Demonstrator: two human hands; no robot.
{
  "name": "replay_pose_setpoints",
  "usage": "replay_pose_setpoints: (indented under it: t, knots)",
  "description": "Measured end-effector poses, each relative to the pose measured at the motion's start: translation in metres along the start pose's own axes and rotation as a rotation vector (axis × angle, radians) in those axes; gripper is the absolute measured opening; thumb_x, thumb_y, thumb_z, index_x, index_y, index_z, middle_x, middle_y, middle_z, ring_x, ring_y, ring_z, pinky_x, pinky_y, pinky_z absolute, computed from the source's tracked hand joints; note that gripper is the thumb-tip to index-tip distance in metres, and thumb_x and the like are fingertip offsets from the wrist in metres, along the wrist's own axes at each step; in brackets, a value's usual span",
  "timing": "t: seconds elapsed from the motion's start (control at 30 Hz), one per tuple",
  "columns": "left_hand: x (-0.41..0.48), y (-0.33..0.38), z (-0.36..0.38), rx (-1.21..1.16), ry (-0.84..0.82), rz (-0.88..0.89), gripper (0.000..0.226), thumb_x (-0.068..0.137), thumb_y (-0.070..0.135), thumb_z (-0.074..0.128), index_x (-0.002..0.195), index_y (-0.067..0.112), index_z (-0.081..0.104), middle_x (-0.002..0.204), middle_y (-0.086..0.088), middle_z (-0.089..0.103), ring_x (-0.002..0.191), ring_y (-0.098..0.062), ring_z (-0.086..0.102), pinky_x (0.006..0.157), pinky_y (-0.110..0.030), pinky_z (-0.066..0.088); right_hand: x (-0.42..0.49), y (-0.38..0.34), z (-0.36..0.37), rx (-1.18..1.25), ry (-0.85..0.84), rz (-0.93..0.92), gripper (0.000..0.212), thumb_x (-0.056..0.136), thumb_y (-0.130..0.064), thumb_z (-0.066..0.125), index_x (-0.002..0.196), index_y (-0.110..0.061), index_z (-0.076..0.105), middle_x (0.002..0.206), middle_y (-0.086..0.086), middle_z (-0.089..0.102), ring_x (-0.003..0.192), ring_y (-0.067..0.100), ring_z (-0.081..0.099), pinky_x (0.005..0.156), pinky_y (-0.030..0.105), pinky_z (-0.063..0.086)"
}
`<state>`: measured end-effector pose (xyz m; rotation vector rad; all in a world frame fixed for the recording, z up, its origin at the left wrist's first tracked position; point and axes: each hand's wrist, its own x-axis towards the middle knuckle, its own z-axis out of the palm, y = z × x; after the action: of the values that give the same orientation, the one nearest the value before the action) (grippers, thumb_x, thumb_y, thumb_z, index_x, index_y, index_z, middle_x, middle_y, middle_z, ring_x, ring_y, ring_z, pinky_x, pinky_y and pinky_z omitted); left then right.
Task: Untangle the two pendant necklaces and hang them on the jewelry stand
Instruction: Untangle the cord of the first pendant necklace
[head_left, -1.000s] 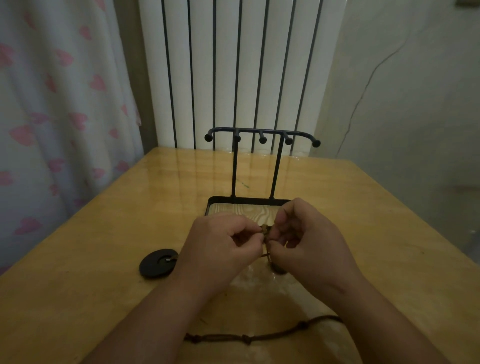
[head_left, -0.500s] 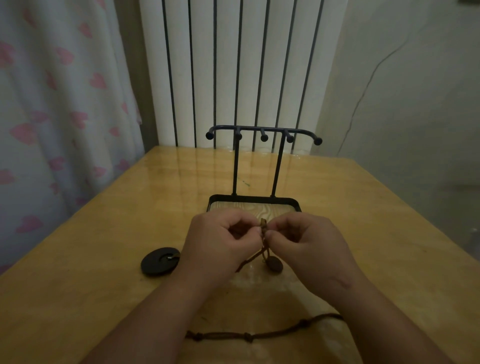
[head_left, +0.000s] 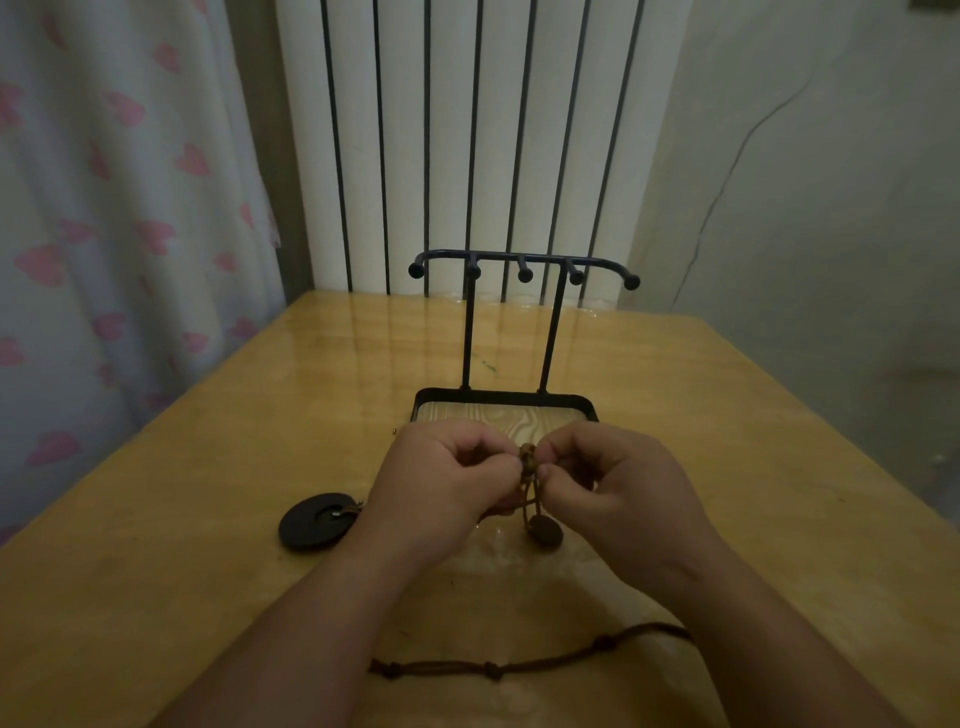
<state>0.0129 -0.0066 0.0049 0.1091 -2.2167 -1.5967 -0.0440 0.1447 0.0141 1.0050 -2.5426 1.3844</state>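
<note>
Necklaces' brown knotted cord (head_left: 529, 470): left hand (head_left: 447, 483) and right hand (head_left: 613, 488) both pinching it, apparently at bead; round pendant (head_left: 544, 535) dangling; black wire jewelry stand (head_left: 522, 260) behind.

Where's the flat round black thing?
In the head view, the black disc pendant lies on the table, just left of the left hand.

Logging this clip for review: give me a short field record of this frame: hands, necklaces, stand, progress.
left hand: pinches the beaded cord
right hand: pinches the same cord
disc pendant: flat on the table, left of the hands
small pendant: on the cords, just below the hands
knotted cord: lies on the table by the forearms
jewelry stand: behind the hands, hooks bare
progress: nothing hung yet
</note>
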Motion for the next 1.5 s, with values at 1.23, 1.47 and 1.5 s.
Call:
replay_pose_setpoints:
  t: [1.23,1.47,1.5]
  knots:
    - [0.0064,-0.0061,0.0006,-0.019,0.063,-0.025,0.018,0.093,0.016,0.051,0.079,0.02,0.062,0.066,0.004,0.059,0.062,-0.008,0.055,0.057,-0.021,0.048,0.0023,-0.0034,0.0068,0.121,0.121,0.073,0.008,0.085,-0.023,0.063,0.079,-0.026,0.067,0.071,-0.003,0.065,0.065,0.006,0.057,0.056,0.018,0.048]
    - [0.0068,-0.0078,-0.0045,-0.05,0.027,-0.004,0.018,0.086,0.004,0.06,0.092,0.02,0.066,0.084,-0.001,0.068,0.076,-0.015,0.066,0.068,-0.027,0.055,0.0011,-0.0053,0.0075,0.122,0.072,0.068,0.014,0.086,-0.015,0.065,0.079,-0.027,0.066,0.07,-0.006,0.064,0.063,0.001,0.057,0.055,0.015,0.047]
    - [0.0071,-0.0077,-0.0054,-0.08,0.022,0.005,0.022,0.085,0.002,0.06,0.096,0.02,0.066,0.087,-0.001,0.067,0.077,-0.016,0.066,0.067,-0.027,0.055,0.001,-0.0054,0.0079,0.11,0.076,0.065,0.016,0.085,-0.013,0.065,0.079,-0.028,0.066,0.069,-0.007,0.064,0.063,0.001,0.057,0.054,0.013,0.046]
